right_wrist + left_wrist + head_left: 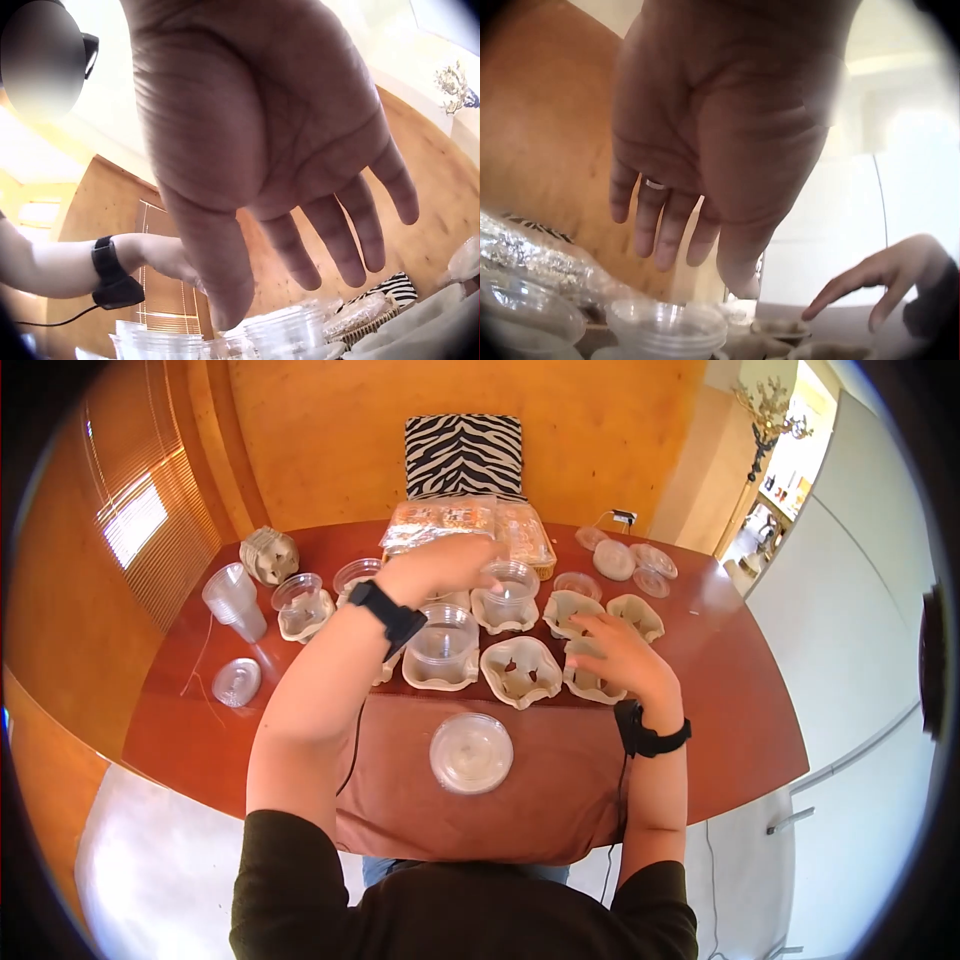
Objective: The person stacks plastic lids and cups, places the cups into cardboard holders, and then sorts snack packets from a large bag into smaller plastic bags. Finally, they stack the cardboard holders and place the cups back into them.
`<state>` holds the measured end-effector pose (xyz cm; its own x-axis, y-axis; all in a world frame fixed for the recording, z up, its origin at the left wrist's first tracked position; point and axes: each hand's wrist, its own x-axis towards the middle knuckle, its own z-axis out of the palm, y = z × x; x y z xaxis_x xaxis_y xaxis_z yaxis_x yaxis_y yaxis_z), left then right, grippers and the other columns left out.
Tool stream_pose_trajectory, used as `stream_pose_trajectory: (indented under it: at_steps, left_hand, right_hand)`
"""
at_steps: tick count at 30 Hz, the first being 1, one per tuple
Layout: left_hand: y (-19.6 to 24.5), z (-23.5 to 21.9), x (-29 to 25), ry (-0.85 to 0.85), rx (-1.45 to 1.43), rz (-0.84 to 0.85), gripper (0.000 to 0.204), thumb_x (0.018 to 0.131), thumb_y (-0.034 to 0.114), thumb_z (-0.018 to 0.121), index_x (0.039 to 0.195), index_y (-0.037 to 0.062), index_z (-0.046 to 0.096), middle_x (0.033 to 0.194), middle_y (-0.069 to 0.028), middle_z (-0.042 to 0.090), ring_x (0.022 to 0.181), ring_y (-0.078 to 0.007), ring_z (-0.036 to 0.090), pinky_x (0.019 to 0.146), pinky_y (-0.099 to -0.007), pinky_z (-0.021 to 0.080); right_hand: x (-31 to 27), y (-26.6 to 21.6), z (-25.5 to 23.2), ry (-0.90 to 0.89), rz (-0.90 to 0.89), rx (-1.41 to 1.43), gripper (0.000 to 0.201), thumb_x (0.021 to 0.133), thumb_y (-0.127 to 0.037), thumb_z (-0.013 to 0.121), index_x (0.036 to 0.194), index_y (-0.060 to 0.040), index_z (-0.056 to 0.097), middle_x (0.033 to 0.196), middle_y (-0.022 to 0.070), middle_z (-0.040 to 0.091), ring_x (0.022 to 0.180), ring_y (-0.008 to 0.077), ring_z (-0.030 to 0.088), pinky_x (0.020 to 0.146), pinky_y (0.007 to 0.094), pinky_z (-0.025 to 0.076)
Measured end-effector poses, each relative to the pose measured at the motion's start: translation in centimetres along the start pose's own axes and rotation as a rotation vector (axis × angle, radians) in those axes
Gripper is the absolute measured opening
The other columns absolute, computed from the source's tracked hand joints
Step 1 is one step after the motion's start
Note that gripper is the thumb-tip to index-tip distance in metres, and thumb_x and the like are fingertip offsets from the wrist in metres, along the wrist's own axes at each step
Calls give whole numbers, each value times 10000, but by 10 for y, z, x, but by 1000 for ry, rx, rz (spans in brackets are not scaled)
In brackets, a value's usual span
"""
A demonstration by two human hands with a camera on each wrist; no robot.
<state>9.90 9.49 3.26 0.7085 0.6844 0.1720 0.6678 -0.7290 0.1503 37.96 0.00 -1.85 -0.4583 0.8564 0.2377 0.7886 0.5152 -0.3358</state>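
My left hand (pixel 452 568) reaches over the back row, its fingertips beside a clear plastic cup (pixel 512 582) standing in a pulp cup holder (pixel 506 622). In the left wrist view that hand (pixel 712 142) hangs with extended fingers, holding nothing, above stacked clear cups (pixel 667 328). Above the pulp holders at the right is my right hand (pixel 632 662), fingers spread; the right wrist view shows its palm (pixel 270 142) and nothing held. More clear cups (pixel 443 644) sit in a front holder. A vacant holder (pixel 521 672) lies between the hands.
A round clear lid stack (pixel 471 753) lies near the front edge. At the left are nested cups (pixel 236 603), stacked pulp holders (pixel 269 556) and more lids (pixel 237 682). Wrapped packets (pixel 440 520) fill a basket at the back. Further lids (pixel 614 560) lie at the back right.
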Motion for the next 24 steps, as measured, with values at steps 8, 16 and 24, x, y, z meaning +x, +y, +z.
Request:
stream_pose_trajectory:
  at_steps: [8,16,24]
  left_hand:
    - [-49,-33,-132,249,-341,-306,486,837,248,667,1243,25,520,1169,-185,603,1106,-336,557,934,-388,438]
    - [-50,-11,-201,123,-397,-448,678,724,249,766,1299,31,482,1291,-165,532,1189,-291,505,980,-363,404]
    - [-86,1,-202,305,-343,-405,463,816,26,560,1274,29,489,1233,-194,547,1162,-346,510,969,-395,411]
  right_hand:
    - [30,-45,-11,-192,-119,43,599,797,-302,687,1286,-26,478,1276,183,508,1175,330,485,984,382,387]
    - [116,-131,14,-350,-392,73,643,794,-328,697,1308,-34,444,1258,172,513,1173,324,491,957,388,419]
    - [184,-184,100,-509,-351,-88,1018,618,-543,780,1332,16,317,1275,232,421,1200,384,436,980,433,398]
